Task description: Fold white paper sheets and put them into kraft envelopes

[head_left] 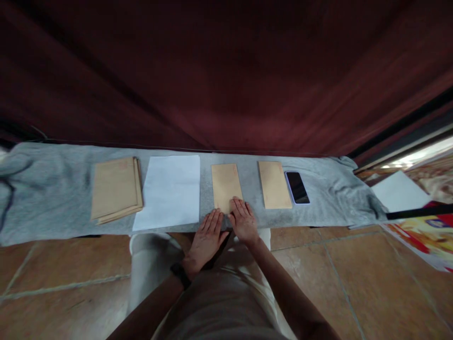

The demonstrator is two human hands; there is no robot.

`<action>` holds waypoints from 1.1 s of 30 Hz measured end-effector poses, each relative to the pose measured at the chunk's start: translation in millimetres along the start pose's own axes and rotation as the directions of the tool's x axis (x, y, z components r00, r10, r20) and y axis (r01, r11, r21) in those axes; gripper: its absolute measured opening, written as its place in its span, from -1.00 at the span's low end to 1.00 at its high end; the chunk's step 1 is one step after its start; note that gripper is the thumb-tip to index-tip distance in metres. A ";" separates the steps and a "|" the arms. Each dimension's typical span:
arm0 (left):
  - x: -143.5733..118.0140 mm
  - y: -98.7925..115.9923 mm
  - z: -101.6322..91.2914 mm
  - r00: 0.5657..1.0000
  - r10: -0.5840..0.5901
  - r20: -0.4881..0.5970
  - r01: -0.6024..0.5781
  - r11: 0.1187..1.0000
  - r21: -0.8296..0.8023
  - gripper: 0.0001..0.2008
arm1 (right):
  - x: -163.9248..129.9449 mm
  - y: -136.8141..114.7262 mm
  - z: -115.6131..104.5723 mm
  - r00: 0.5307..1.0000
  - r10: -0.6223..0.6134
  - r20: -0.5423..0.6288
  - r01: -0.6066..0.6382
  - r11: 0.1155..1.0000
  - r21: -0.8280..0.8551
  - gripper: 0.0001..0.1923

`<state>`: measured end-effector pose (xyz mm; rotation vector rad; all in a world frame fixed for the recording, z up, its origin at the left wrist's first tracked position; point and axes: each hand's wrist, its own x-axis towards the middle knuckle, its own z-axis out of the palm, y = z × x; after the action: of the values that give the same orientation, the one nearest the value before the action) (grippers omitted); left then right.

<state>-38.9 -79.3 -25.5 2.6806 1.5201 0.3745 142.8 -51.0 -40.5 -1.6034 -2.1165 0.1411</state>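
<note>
Near frame centre I see a flat, oblong brown-paper envelope (225,184) on soft grey cloth (329,189). My left hand (208,234) and right hand (244,222) lie flat, fingers extended, at its lower edge, gripping nothing.

Envelopes (225,182): smooth, matt kraft paper. Sheets (172,189): smooth, matt paper. Cover (329,191): soft, wrinkled cloth. Phone (298,188): glossy screen. Floor tiles (311,278): faint sheen.

The top (219,309) looks beige, trousers (151,264) pale — the left wristband (180,275) black.
</note>
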 end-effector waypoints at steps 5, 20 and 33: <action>3.4 3.1 -0.2 1.000 -0.014 -0.002 0.014 1.000 0.004 -0.37 | -6.7 14.2 0.4 0.999 0.026 -0.031 -0.027 0.999 -0.030 -0.43; 24.0 8.9 6.7 0.991 0.097 0.091 -0.094 0.995 -0.039 -0.35 | -35.5 17.2 -16.8 0.997 -0.059 0.049 0.061 0.997 -0.041 -0.48; 18.9 -0.5 -0.3 0.979 0.161 0.126 -0.164 0.986 0.016 -0.32 | -38.9 21.7 -24.2 0.999 0.016 0.042 -0.012 0.996 -0.091 -0.51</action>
<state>-30.0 -63.1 -21.7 2.7987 1.2866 0.1887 180.0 -85.2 -39.0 -1.6816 -2.1732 0.0854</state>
